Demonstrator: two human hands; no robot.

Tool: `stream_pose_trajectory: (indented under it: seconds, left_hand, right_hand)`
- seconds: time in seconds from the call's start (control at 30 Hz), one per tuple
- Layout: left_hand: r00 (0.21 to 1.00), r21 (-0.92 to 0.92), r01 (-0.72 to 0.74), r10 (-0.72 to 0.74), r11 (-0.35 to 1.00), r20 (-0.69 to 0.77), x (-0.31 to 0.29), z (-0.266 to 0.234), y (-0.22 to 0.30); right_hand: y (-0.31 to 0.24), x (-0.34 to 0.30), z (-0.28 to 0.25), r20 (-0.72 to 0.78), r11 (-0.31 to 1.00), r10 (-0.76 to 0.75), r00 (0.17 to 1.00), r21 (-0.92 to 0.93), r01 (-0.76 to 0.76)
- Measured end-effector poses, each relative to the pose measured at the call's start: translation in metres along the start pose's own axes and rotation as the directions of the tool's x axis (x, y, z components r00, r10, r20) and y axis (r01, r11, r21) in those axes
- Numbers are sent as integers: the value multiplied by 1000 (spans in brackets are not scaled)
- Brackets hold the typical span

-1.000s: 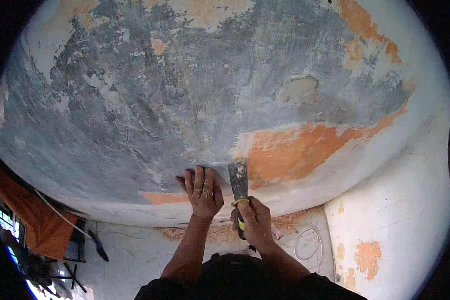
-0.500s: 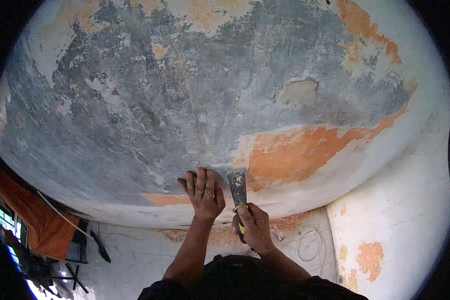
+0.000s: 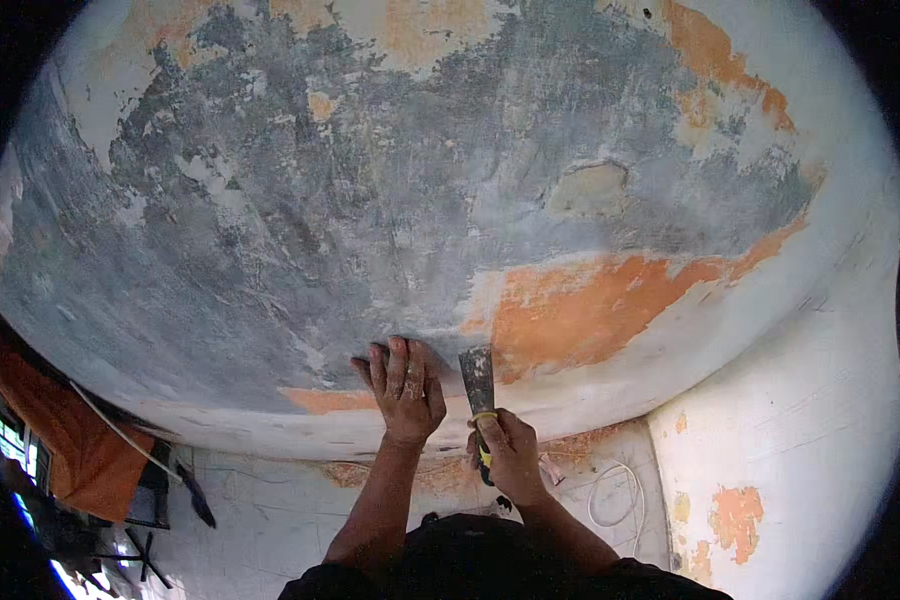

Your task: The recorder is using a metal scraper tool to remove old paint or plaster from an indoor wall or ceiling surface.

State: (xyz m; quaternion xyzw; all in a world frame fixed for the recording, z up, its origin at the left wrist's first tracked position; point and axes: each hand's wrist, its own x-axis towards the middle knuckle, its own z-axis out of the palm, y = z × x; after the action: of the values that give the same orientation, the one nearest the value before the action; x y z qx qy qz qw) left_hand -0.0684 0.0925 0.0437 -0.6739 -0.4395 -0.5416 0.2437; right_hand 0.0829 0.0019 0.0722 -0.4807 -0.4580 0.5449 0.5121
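Note:
My right hand [image 3: 511,455] is closed round the black and yellow handle of a putty knife [image 3: 478,379]. The knife's flat, speckled blade points up, its edge at the wall, where grey surface borders an orange patch [image 3: 580,310]. To the left of it my left hand [image 3: 405,390] lies against the wall [image 3: 300,250] with fingers stretched out and white dust on them. The wall carries a wide grey scraped area, with off-white paint and orange bits around its borders.
At the lower left hangs an orange-brown cloth [image 3: 80,440], with a pale pole [image 3: 120,425] in front of it. On the tiled floor lie a coiled white cable [image 3: 618,495] and orange flakes [image 3: 570,442]. A side wall [image 3: 760,450] stands on the right.
The putty knife's blade edge has come slightly down from the wall spot it covered. My left hand stays in nearly the same place. The view has shifted a little.

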Motion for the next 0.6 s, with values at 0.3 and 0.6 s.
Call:
stream_pose_trajectory:
  seconds: [0.3,0.6]
  left_hand:
    - [999,-1,35,-35,999,40,-4,0,1]
    - [999,6,16,-16,1000,31,-3,2,-4]
  right_hand:
    - [-7,-4,-1,25,1000,16,1000,27,-16]
    - [-26,-6,1,63,991,66,996,114,-73]
